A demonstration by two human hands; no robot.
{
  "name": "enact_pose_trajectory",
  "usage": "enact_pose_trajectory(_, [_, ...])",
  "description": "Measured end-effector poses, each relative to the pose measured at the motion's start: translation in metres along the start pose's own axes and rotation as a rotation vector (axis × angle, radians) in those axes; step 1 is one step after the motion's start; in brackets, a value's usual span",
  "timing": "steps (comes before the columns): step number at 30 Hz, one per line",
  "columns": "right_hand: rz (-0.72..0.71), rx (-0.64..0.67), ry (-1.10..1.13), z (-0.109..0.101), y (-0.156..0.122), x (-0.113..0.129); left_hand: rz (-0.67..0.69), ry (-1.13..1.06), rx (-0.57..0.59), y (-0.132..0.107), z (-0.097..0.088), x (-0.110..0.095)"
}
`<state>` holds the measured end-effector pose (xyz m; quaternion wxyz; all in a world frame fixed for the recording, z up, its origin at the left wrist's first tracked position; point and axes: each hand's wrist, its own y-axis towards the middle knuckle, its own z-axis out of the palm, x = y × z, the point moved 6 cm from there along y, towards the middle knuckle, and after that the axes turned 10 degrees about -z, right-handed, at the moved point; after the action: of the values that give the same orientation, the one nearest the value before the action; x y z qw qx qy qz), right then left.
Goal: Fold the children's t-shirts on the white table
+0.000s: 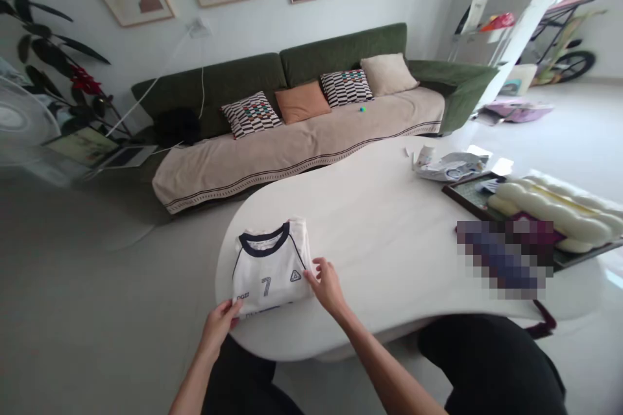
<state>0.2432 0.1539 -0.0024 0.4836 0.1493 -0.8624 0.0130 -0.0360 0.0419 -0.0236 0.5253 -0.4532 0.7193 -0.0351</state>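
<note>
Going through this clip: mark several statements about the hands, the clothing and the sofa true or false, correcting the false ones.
1. The left hand holds the folded white jersey by its near left corner. True.
2. The jersey lies on the floor. False: it lies on the white table.
3. The right hand is at the jersey's right edge. True.
4. The jersey has a white collar. False: it has a dark collar.
5. The orange cushion sits between two patterned cushions on the green sofa. True.
6. The jersey shows a large 9. False: it shows a 7.
</note>
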Motion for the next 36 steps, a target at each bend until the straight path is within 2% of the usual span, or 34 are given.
enact_pose_trajectory(3, [0.027,0.086,-0.188,0.006,0.012,0.017,0.159,0.157,-0.2,-0.01,-0.013,-0.011])
enact_pose_trajectory(5, [-0.007,0.143,-0.234,0.004,0.026,0.03,0.337,0.258,-0.32,-0.027,-0.014,-0.035])
enact_pose_trajectory(6, [-0.027,0.154,-0.239,0.0,0.034,0.035,0.428,0.29,-0.338,-0.037,-0.009,-0.049])
enact_pose_trajectory(8, [-0.056,0.183,-0.257,-0.007,0.048,0.044,0.572,0.329,-0.287,-0.057,0.01,-0.077])
enact_pose_trajectory(10, [-0.07,0.214,-0.258,-0.013,0.057,0.049,0.628,0.367,-0.189,-0.073,0.038,-0.098])
enact_pose_trajectory(12, [-0.079,0.228,-0.234,-0.016,0.059,0.054,0.621,0.413,-0.106,-0.085,0.068,-0.109])
enact_pose_trajectory(15, [-0.114,0.196,-0.132,-0.017,0.055,0.068,0.59,0.417,-0.058,-0.097,0.104,-0.115])
enact_pose_trajectory(17, [-0.161,0.158,-0.031,-0.02,0.053,0.082,0.592,0.398,-0.067,-0.102,0.115,-0.123])
enact_pose_trajectory(19, [-0.223,0.131,0.066,-0.03,0.053,0.096,0.62,0.338,-0.075,-0.104,0.115,-0.143])
enact_pose_trajectory(21, [-0.311,0.082,0.176,-0.053,0.055,0.105,0.594,0.189,-0.032,-0.104,0.11,-0.172])
enact_pose_trajectory(23, [-0.397,-0.032,0.307,-0.093,0.055,0.105,0.492,-0.039,0.117,-0.104,0.107,-0.205])
enact_pose_trajectory(26, [-0.407,-0.229,0.383,-0.163,0.051,0.081,0.381,-0.391,0.446,-0.12,0.117,-0.259])
enact_pose_trajectory(27, [-0.381,-0.267,0.349,-0.184,0.048,0.069,0.395,-0.493,0.537,-0.129,0.122,-0.277])
enact_pose_trajectory(29, [-0.341,-0.331,0.243,-0.222,0.041,0.046,0.446,-0.638,0.641,-0.142,0.138,-0.304])
enact_pose_trajectory(31, [-0.305,-0.398,0.132,-0.251,0.03,0.021,0.426,-0.697,0.687,-0.142,0.164,-0.31])
enact_pose_trajectory(32, [-0.283,-0.428,0.079,-0.263,0.024,0.009,0.358,-0.687,0.704,-0.137,0.181,-0.304])
enact_pose_trajectory(34, [-0.228,-0.461,-0.014,-0.278,0.012,-0.018,0.148,-0.608,0.703,-0.118,0.217,-0.273])
enact_pose_trajectory(36, [-0.182,-0.453,-0.1,-0.286,0.002,-0.045,-0.036,-0.471,0.606,-0.094,0.241,-0.228])
